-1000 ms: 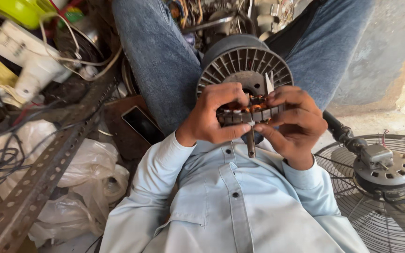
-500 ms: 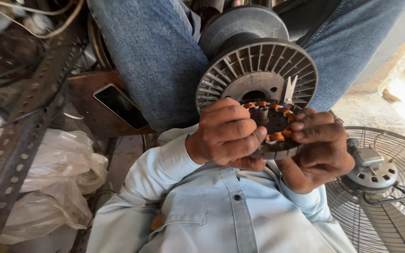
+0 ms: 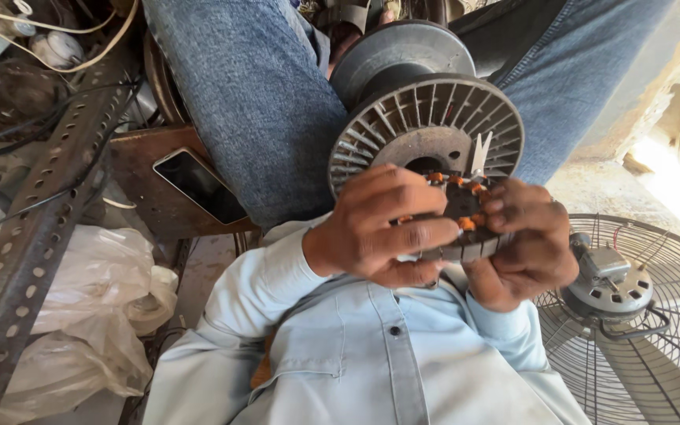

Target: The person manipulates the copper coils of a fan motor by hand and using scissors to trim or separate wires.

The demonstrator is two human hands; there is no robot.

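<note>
In front of the person's chest, above the light blue shirt point(image 3: 403, 370), a round motor stator point(image 3: 466, 216) with copper-orange windings is held between both hands. The left hand point(image 3: 383, 224) is closed over its near-left edge, fingers curled across the face; the right hand point(image 3: 525, 244) grips the right rim, thumb on the laminations. The stator appears to be stacked steel: likely heavy for its size and stiff, with fine winding wire that is probably fragile. The outer steel rim looks like the safe place to grip, not the coils. Just behind it stands a grey ribbed spool point(image 3: 426, 118), resting between the jeans-clad legs point(image 3: 261, 102). A dark phone point(image 3: 198, 185) lies further left, beside a perforated metal angle bar point(image 3: 33, 236). A fan guard with motor point(image 3: 631, 315) lies to the right.
</note>
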